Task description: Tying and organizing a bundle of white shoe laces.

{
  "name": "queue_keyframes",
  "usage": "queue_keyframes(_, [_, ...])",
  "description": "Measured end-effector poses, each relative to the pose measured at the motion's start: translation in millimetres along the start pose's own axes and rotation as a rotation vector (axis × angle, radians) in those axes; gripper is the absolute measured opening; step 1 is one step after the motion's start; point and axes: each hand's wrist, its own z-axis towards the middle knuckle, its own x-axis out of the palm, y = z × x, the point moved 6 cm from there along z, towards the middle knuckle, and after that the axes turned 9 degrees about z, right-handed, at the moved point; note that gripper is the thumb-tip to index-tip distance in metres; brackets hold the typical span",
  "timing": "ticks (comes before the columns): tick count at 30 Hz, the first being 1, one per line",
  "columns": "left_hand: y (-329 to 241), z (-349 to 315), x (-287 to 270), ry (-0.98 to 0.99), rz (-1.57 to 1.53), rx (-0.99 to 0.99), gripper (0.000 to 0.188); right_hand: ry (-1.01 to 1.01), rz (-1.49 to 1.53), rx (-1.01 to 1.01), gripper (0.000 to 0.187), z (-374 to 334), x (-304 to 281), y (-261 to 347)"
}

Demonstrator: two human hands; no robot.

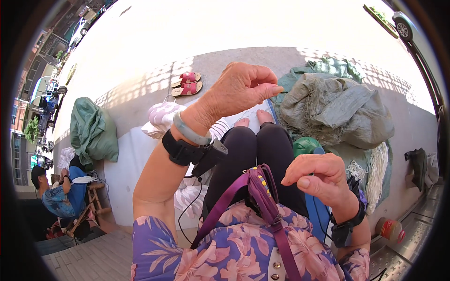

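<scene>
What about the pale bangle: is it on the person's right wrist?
No: the pale bangle circles the left wrist, between the left hand and a black strap.

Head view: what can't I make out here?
All in the head view:
- Left hand: whether it holds anything thin, too small to tell.
- Right hand: its far side, hidden by the hand itself.
- Grey woven heap: what lies beneath, covered by folds.
- Person at left: their handwork, too small.
- Pale car, upper right: cut off by the rim.
</scene>
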Motion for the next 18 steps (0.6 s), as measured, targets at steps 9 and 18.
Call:
queue_keyframes(9, [6, -4, -4, -0.013, 0.005, -0.119, 0.018, 0.268, 0.009, -0.054, 0.01, -3, 33, -7])
queue_keyframes(18, [-31, -39, -12, -0.133, 0.035, 0.023, 0.015, -0.108, -0.07, -0.057, 0.007, -17, -8, 0])
